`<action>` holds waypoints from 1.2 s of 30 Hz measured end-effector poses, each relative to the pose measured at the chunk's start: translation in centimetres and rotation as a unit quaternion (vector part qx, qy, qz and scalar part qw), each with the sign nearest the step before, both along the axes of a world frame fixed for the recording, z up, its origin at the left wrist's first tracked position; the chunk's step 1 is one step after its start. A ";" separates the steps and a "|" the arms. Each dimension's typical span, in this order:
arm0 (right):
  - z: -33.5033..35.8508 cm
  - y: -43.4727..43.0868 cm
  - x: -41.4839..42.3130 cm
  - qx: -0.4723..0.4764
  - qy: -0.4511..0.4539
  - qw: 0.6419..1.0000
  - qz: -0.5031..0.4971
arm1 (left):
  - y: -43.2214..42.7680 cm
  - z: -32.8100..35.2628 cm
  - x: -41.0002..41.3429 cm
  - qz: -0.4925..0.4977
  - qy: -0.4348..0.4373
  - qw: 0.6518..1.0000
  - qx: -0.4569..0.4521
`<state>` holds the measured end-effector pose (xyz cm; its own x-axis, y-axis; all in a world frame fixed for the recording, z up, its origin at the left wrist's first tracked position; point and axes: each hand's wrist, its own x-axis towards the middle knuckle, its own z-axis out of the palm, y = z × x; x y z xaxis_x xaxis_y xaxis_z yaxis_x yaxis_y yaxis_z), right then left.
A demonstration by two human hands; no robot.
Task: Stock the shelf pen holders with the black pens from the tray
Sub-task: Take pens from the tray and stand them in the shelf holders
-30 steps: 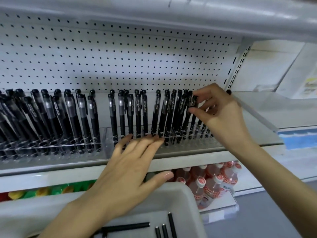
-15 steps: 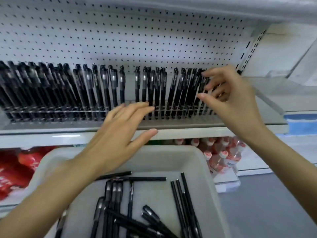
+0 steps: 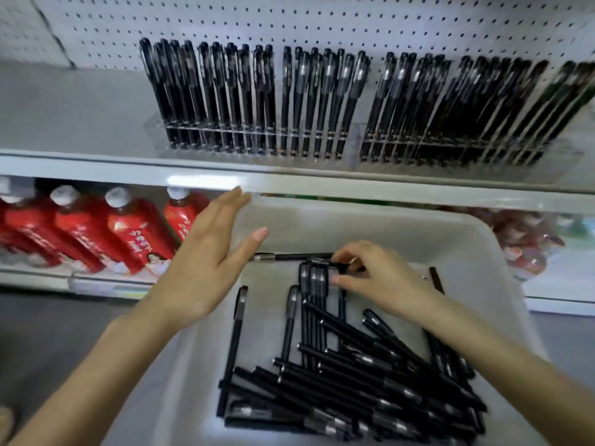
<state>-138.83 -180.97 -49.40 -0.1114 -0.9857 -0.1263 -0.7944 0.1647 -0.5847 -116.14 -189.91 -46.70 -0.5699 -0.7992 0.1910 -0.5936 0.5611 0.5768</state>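
Black pens (image 3: 354,365): most of them are a loose heap in the near half of the tray, lying every which way. A few more lie side by side, pointing toward the shelf.
Tray (image 3: 476,252): pale plastic tub right below the shelf's front edge, in front of you.
Pen holders (image 3: 257,146): two clear racks side by side on the shelf (image 3: 354,185), both packed with pens standing and leaning back against the pegboard (image 3: 289,24).
Your left hand (image 3: 206,262): flat and wide, fingers straight and together, thumb stuck out. It hovers over the tray's far left corner with nothing in it.
Your right hand (image 3: 386,281): down in the tray at the far end, fingers curled onto a crosswise pen (image 3: 289,257), thumb by the caps of the lined-up ones. It's too blurry to say if you've really got hold of it.
Lower shelf: red bottles (image 3: 128,233) with white caps, off to your left.
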 end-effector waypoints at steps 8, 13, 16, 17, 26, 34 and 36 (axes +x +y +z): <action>-0.5 0.9 -0.6 -0.008 0.035 0.999 -0.014 | -0.1 -0.2 -0.3 -0.002 0.062 0.996 0.060; -0.6 1.2 -0.8 -0.014 0.051 0.998 -0.017 | 0.0 -0.3 -0.3 -0.005 0.072 0.995 0.066; -0.4 1.6 -0.9 -0.043 0.037 0.998 -0.029 | -0.1 -0.6 -0.1 -0.008 0.073 0.995 0.060; -0.4 1.6 -0.9 -0.036 0.038 0.998 -0.027 | -0.2 -0.6 -0.1 -0.008 0.072 0.996 0.060; -1.5 1.4 -1.3 -0.001 0.008 1.000 -0.009 | -0.4 -0.7 -0.4 -0.005 0.072 0.996 0.057; -1.8 1.0 -1.4 0.014 -0.047 0.999 -0.021 | -0.6 -0.9 -0.5 -0.005 0.073 0.996 0.043; -1.8 1.0 -1.3 0.016 -0.068 0.997 -0.032 | -0.6 -0.9 -0.5 -0.002 0.070 0.997 0.039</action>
<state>-140.17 -179.93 -51.19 -0.1532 -0.9726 -0.1748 -0.6956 0.2318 -0.6800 -116.65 -190.48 -47.58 -0.5456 -0.8124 0.2056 -0.5022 0.5134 0.6958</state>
